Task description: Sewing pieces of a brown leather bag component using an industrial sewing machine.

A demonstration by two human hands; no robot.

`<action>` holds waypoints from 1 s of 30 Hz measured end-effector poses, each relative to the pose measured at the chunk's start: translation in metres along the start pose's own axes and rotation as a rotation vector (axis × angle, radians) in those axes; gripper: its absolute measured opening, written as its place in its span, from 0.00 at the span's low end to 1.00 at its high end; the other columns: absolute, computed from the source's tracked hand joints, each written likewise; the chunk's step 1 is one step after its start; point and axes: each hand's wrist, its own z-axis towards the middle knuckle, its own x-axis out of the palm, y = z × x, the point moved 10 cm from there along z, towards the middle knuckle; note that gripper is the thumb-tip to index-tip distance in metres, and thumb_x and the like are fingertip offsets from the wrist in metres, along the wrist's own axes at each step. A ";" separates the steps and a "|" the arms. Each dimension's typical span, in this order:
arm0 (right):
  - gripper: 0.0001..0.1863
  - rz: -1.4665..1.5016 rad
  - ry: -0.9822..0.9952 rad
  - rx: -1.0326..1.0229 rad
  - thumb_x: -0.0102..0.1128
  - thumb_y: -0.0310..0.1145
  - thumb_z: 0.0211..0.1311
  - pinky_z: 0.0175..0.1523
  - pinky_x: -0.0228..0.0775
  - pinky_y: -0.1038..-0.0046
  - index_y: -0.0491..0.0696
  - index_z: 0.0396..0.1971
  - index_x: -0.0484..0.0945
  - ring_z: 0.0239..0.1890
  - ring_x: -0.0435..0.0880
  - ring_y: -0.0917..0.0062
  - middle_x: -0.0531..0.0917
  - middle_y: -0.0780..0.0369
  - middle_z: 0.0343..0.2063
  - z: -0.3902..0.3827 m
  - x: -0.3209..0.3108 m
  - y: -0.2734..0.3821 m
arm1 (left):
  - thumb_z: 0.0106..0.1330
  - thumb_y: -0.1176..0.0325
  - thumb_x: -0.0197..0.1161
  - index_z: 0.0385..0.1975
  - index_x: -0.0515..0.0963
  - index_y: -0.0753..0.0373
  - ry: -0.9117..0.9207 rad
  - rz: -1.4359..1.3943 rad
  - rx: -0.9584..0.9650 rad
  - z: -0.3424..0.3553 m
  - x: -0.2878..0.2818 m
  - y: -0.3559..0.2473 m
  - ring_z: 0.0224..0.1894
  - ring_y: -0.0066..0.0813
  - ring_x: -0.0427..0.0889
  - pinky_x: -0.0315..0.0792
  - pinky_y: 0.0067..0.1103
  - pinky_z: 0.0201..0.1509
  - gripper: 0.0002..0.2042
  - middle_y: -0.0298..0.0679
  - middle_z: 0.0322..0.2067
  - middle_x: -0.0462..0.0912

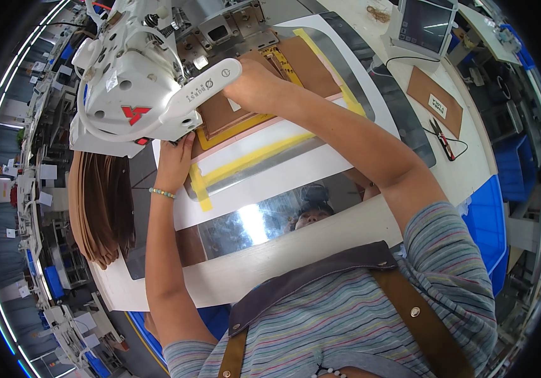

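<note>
A large white sewing machine (pixel 125 82) with a red emblem stands over the work at the upper left. Under its head lies a yellow-edged template (pixel 245 133) framing brown material, on a white sheet (pixel 239 195) edged with yellow tape. My left hand (pixel 177 154) rests beside the machine head, fingers stretched toward the template's near left corner; the head hides part of it. My right hand (pixel 255 85) is over the template, by the end of a white paddle-shaped arm (pixel 210 85) on the machine. That arm covers its fingertips, so its grip is hidden.
A stack of brown pieces (pixel 94 208) hangs at the table's left edge. A shiny metal plate (pixel 270 217) lies nearest me. To the right are red-and-black snips (pixel 442 140), a brown panel (pixel 434 97) with a white label, and a control screen (pixel 425 26). Blue bins (pixel 485 217) stand beyond the right edge.
</note>
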 end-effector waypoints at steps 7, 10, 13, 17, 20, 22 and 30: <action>0.06 0.145 0.051 0.030 0.70 0.29 0.57 0.59 0.76 0.60 0.50 0.33 0.92 0.57 0.84 0.66 0.89 0.64 0.45 -0.014 0.027 -0.002 | 0.84 0.67 0.53 0.72 0.76 0.62 0.162 -0.159 0.103 0.021 0.018 -0.020 0.81 0.43 0.64 0.54 0.36 0.85 0.20 0.35 0.77 0.72; 0.12 0.453 -0.130 -0.133 0.67 0.31 0.62 0.63 0.72 0.61 0.55 0.44 0.93 0.61 0.81 0.69 0.87 0.66 0.51 -0.021 0.016 0.011 | 0.83 0.68 0.56 0.69 0.78 0.62 0.129 -0.081 0.188 0.025 0.016 -0.027 0.77 0.43 0.70 0.60 0.35 0.81 0.19 0.37 0.73 0.76; 0.18 0.730 0.077 -0.200 0.65 0.22 0.61 0.70 0.71 0.58 0.55 0.48 0.93 0.63 0.82 0.65 0.87 0.62 0.55 -0.021 0.029 0.044 | 0.77 0.73 0.62 0.65 0.81 0.63 0.082 -0.297 0.044 0.024 0.026 0.020 0.69 0.46 0.80 0.70 0.35 0.75 0.18 0.45 0.67 0.82; 0.17 0.694 0.084 -0.184 0.64 0.23 0.63 0.69 0.71 0.59 0.55 0.48 0.93 0.62 0.82 0.66 0.87 0.63 0.55 -0.017 0.029 0.046 | 0.69 0.81 0.64 0.57 0.84 0.65 -0.116 -0.076 -0.049 0.004 0.018 0.114 0.60 0.51 0.85 0.76 0.37 0.67 0.17 0.51 0.57 0.87; 0.17 0.671 0.079 -0.134 0.63 0.24 0.63 0.68 0.71 0.60 0.56 0.47 0.93 0.62 0.82 0.66 0.87 0.63 0.55 -0.018 0.028 0.041 | 0.62 0.78 0.71 0.56 0.84 0.66 -0.267 -0.104 0.001 0.008 0.011 0.123 0.59 0.47 0.86 0.78 0.36 0.66 0.21 0.49 0.53 0.89; 0.17 0.675 0.058 -0.149 0.63 0.25 0.63 0.67 0.72 0.60 0.55 0.47 0.93 0.61 0.82 0.66 0.87 0.64 0.54 -0.010 0.023 0.052 | 0.64 0.77 0.70 0.58 0.83 0.65 -0.243 -0.086 0.033 0.001 0.007 0.130 0.60 0.45 0.86 0.78 0.35 0.67 0.20 0.47 0.55 0.89; 0.16 0.647 0.081 -0.128 0.63 0.26 0.62 0.66 0.72 0.60 0.55 0.45 0.94 0.58 0.83 0.67 0.87 0.65 0.51 -0.022 0.032 0.042 | 0.76 0.74 0.63 0.65 0.82 0.61 -0.014 0.026 0.219 0.048 0.011 -0.002 0.62 0.36 0.86 0.75 0.30 0.70 0.19 0.36 0.64 0.87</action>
